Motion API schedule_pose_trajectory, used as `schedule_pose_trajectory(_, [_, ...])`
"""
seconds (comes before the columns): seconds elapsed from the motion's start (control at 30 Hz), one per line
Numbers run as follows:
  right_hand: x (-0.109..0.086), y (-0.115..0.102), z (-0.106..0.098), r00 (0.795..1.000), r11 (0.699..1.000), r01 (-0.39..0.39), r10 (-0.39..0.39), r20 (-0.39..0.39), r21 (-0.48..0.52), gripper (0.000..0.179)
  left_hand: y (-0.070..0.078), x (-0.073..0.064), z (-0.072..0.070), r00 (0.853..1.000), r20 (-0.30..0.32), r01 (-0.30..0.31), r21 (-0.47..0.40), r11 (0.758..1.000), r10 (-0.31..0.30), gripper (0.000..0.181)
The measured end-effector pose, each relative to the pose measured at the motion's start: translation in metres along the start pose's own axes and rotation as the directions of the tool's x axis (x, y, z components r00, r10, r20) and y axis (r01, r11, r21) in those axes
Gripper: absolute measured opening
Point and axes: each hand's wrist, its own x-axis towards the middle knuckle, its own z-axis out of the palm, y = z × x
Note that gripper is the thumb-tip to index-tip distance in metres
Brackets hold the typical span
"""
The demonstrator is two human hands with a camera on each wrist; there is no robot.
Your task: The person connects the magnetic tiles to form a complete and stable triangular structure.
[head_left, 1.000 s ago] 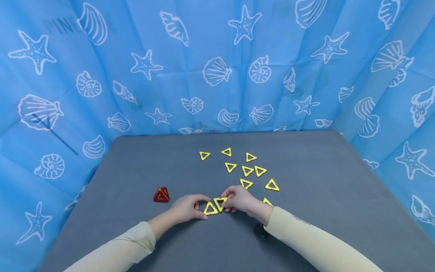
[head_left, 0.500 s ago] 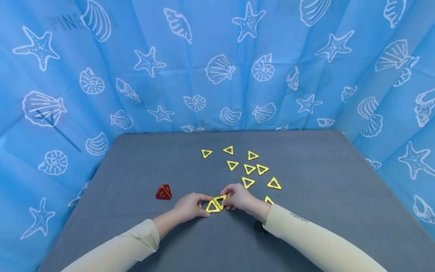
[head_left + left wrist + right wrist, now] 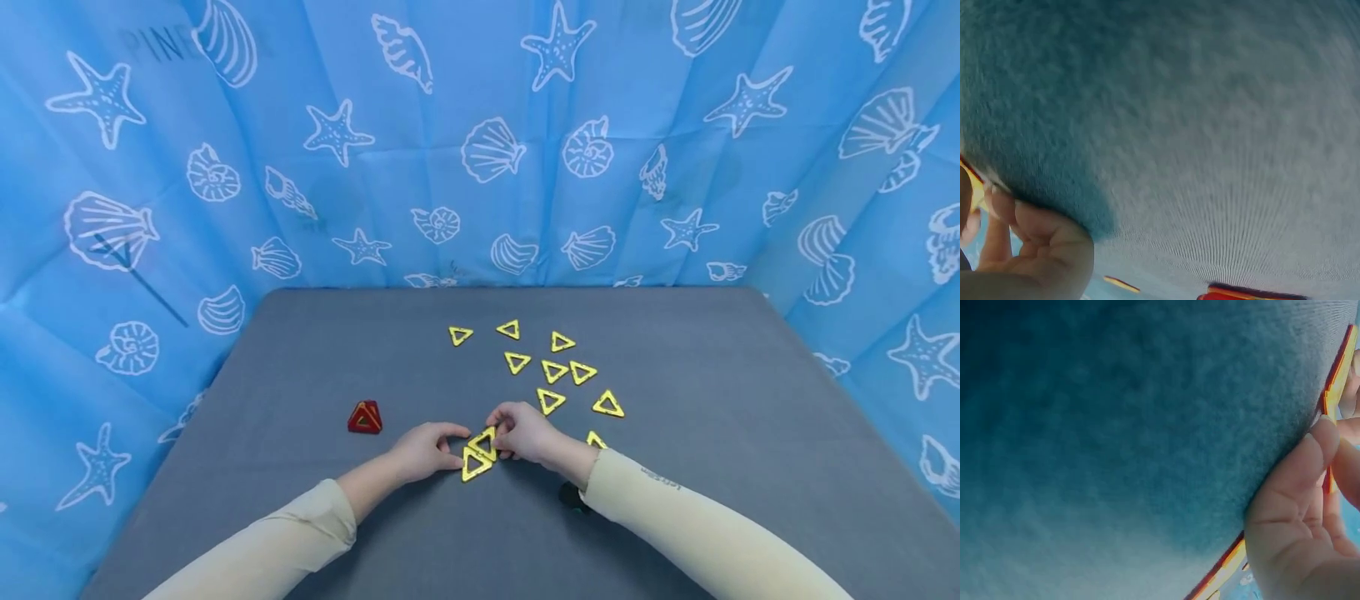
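Two yellow triangular magnetic tiles lie edge to edge at the middle front of the table in the head view: an upper tile (image 3: 483, 431) and a lower tile (image 3: 476, 476). My right hand (image 3: 527, 433) pinches the upper one at its right side between thumb and fingers; in the right wrist view the pair's yellow face and red edge (image 3: 1336, 381) show past the fingertips. From the left, my left hand (image 3: 422, 451) holds the pair, thumb at the lower tile and index finger by the upper tile's left corner. The left wrist view shows only a sliver of tile (image 3: 974, 182).
Several loose yellow triangle tiles (image 3: 551, 402) lie scattered behind and right of my hands; one (image 3: 594, 439) is partly hidden by my right arm. A red pyramid (image 3: 364, 417) stands left on the grey table (image 3: 337, 350). A small dark object (image 3: 572, 497) sits by the right sleeve.
The two tiles, slightly apart a second ago, now meet along an edge. The pair has turned, so the left tile sits lower, nearer me. Both hands stay close to it.
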Motion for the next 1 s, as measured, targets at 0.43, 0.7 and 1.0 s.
schedule_pose_trajectory(0.43, [0.004, -0.004, 0.003, 0.999, 0.999, 0.036, -0.035, 0.042, -0.019, 0.025, 0.002, 0.004, 0.003, 0.999, -0.029, 0.042, 0.035, 0.998, -0.041, 0.014])
schedule_pose_trajectory(0.7, [-0.014, -0.008, -0.033, 0.995, 0.999, 0.040, -0.038, 0.098, -0.017, 0.026, 0.005, 0.002, 0.003, 0.999, -0.044, 0.030, 0.066, 0.997, -0.027, 0.013])
schedule_pose_trajectory(1.0, [-0.038, 0.003, -0.092, 0.987, 0.995, 0.086, -0.079, 0.138, -0.046, 0.035, 0.002, 0.001, 0.002, 0.999, -0.042, 0.030, 0.089, 0.996, -0.026, 0.015])
